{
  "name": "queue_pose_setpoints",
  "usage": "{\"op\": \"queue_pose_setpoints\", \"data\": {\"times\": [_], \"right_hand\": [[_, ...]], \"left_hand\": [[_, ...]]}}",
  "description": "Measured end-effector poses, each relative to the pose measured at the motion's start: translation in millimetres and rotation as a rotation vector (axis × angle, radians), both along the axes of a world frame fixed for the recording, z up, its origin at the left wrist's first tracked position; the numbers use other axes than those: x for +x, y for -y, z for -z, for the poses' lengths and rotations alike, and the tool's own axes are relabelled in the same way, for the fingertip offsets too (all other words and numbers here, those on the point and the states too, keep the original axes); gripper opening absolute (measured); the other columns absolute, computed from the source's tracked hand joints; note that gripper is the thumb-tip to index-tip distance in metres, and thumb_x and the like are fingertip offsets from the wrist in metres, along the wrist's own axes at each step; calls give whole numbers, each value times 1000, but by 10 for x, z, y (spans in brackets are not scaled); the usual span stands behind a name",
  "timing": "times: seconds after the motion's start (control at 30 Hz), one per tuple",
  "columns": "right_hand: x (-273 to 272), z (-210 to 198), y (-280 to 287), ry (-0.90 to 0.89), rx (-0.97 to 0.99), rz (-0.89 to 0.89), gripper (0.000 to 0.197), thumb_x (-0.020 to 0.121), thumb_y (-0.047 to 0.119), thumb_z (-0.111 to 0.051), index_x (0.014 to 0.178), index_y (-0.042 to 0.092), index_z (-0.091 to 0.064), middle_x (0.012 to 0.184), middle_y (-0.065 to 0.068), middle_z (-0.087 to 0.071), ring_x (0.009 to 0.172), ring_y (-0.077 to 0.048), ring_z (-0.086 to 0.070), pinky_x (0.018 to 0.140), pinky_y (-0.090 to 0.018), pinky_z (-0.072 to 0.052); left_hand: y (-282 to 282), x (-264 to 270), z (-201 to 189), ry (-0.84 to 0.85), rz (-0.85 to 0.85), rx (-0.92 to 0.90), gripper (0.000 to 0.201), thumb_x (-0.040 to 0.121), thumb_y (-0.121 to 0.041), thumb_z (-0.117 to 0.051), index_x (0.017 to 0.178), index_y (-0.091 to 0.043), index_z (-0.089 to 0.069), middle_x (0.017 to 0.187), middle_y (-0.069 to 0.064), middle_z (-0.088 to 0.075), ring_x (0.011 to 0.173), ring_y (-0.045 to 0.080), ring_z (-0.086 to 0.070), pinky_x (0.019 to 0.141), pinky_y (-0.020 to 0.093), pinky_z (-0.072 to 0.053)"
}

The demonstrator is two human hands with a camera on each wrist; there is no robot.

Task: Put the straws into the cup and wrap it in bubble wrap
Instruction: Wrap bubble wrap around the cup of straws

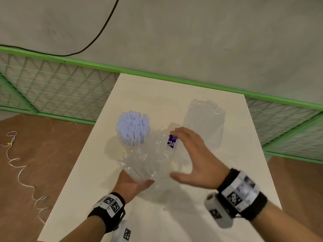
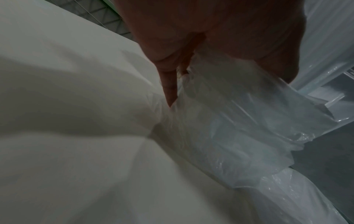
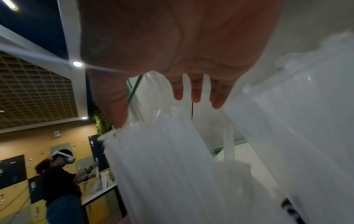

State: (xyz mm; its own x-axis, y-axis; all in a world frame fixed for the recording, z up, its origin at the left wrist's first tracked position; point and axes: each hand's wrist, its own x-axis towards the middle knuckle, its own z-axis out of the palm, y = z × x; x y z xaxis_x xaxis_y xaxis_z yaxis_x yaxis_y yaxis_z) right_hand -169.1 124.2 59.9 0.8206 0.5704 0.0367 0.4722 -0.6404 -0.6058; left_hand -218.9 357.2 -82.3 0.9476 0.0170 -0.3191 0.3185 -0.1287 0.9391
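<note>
Head view: your left hand (image 1: 130,185) grips a plastic-bagged bundle of straws (image 1: 143,165) tilted toward the cup (image 1: 128,147) already full of straws on the tabletop (image 1: 183,105), right hand (image 1: 195,158) spread open alongside, bubble wrap (image 1: 204,123) waiting behind; left wrist: fingers (image 2: 168,84) clamp the bag; right wrist: fingers (image 3: 195,94) straight, holding nothing.

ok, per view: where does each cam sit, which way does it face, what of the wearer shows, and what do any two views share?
Head: on the head, facing forward and down at the table; both wrists and hands show, left hand holding the plastic bag of straws, right hand open above it.
Left wrist: under the left hand, looking along the fingers at the bag.
Right wrist: below the right hand, facing up past the palm; a bystander stands in the background.
Shared: all three show the bag.
</note>
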Motion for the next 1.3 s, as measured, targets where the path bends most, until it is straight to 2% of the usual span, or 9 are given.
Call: {"op": "queue_pose_setpoints", "data": {"times": [0.1,0.17,0.23,0.33,0.47,0.67,0.8,1.1,1.3], "right_hand": [[-211,236,-189,-23,-3,70,128,54,74,-78,153,38,-4,161,13,5,150,-11,2,121,-34,-15],[-269,386,-348,30,14,151,135,48,78,-77,153,40,-1,161,10,9,151,-22,2,118,-52,-21],[-267,523,-463,83,45,243,134,47,77,-79,152,41,-3,162,7,9,151,-26,-5,112,-57,-29],[-220,643,-539,113,204,314,122,51,58,-87,148,38,-15,160,4,1,147,-23,-19,108,-44,-40],[-200,669,-533,132,368,363,100,62,25,-86,141,35,-27,152,6,-14,136,-17,-35,101,-15,-39],[-167,600,-504,6,508,461,85,70,12,-79,130,49,-32,121,25,-50,105,-3,-54,83,-8,-39],[-141,549,-513,6,521,459,71,74,10,-75,126,43,-40,100,14,-63,97,-7,-59,81,-8,-38],[-146,525,-488,81,473,437,34,86,22,-75,117,25,-62,99,24,-66,90,3,-63,78,-6,-41],[-90,495,-489,253,459,434,26,88,8,-70,113,14,-66,100,9,-69,97,2,-62,87,-12,-45]], "left_hand": [[-4,3,15,18,18,-1,55,64,-22,-93,114,-24,-68,106,-8,-75,102,8,-69,89,31,-52],[9,7,-1,35,21,9,55,65,-18,-92,114,-24,-68,105,-7,-75,102,9,-70,88,32,-54],[22,5,-18,55,14,13,58,63,-8,-92,114,-20,-66,103,-5,-75,100,10,-70,84,25,-56],[17,-10,-39,26,-17,37,56,62,-2,-90,108,-17,-61,94,-7,-71,95,13,-69,75,19,-52],[10,-10,-43,6,-13,16,50,65,-9,-90,107,-22,-64,95,-8,-75,92,6,-70,73,13,-51],[19,-20,-90,-24,-4,18,37,69,-15,-89,100,-23,-71,89,-15,-76,82,0,-71,68,10,-50],[13,-16,-97,-25,-7,21,34,68,-14,-89,96,-22,-72,87,-14,-76,81,2,-72,65,11,-52],[5,-16,-119,-41,-23,-19,31,68,-11,-89,93,-18,-73,86,-7,-78,81,7,-73,69,15,-53],[0,-7,-116,-40,-30,-12,32,67,-11,-90,93,-18,-73,87,-6,-78,82,8,-74,75,20,-54]]}}
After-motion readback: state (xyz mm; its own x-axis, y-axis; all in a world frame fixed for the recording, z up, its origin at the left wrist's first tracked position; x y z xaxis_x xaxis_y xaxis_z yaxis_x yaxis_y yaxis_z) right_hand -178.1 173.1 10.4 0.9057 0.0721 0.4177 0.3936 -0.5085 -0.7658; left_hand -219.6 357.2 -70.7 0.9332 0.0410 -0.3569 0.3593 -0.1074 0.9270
